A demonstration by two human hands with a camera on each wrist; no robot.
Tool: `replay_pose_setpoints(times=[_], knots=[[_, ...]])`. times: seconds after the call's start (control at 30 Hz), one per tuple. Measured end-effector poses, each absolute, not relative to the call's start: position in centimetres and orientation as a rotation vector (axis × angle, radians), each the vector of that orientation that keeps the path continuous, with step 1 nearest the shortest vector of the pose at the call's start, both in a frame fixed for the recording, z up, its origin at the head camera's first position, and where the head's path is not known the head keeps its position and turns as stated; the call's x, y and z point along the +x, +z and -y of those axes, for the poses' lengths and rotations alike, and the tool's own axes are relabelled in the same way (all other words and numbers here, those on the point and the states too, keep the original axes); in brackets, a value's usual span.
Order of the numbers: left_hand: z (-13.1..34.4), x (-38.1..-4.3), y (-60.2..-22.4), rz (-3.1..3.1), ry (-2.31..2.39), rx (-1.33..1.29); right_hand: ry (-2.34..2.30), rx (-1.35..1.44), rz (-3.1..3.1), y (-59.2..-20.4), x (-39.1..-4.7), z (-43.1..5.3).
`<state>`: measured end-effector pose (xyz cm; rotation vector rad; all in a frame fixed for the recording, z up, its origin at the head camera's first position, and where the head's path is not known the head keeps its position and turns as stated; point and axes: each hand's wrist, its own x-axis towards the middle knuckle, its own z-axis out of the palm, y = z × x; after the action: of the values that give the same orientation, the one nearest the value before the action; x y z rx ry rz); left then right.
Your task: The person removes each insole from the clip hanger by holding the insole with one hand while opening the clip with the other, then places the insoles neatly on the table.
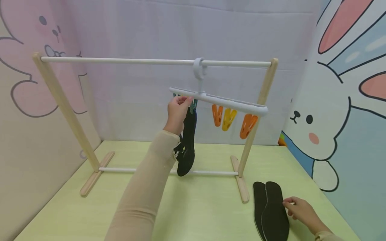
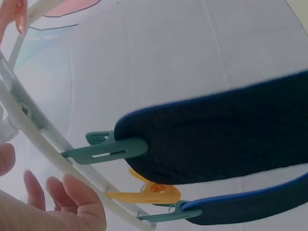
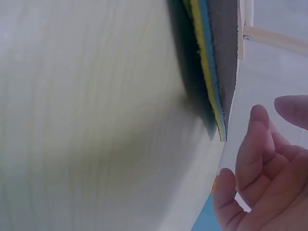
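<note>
My left hand (image 1: 177,112) is raised at the left half of a white clip hanger (image 1: 232,104), fingers loosely bent beside its bar. In the left wrist view a dark insole (image 2: 216,132) hangs from a green clothespin (image 2: 103,151); a second insole (image 2: 255,201) hangs farther along from another green clothespin, with a yellow clothespin (image 2: 159,196) between them. On the table at the right, two black insoles (image 1: 275,211) overlap. My right hand (image 1: 303,211) is at their right edge, thumb and fingers apart. Blue and yellow layers show along an insole's edge (image 3: 211,82) in the right wrist view.
The hanger hooks over the white top rail (image 1: 120,61) of a wooden-legged rack (image 1: 66,110). Orange clothespins (image 1: 217,115) and a yellow one (image 1: 229,119) dangle from its right half. A lower rail (image 1: 117,170) crosses near the pale table (image 1: 211,207). Cartoon-printed walls flank both sides.
</note>
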<state>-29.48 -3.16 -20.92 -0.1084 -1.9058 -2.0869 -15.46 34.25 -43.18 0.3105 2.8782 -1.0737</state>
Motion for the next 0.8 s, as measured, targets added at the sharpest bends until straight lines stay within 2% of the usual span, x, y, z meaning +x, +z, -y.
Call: replay_pose_setpoints(times=[0.37,0.8], knots=[[3.2,-31.1,-21.0,1.979,-2.146,0.009,-1.084,0.299,-2.891,-43.1,-15.6,-34.1],[3.2,-31.9,-21.7,2.083,-2.130,-0.010,-1.114,0.292,-2.891,-42.8,-15.6,-34.4]])
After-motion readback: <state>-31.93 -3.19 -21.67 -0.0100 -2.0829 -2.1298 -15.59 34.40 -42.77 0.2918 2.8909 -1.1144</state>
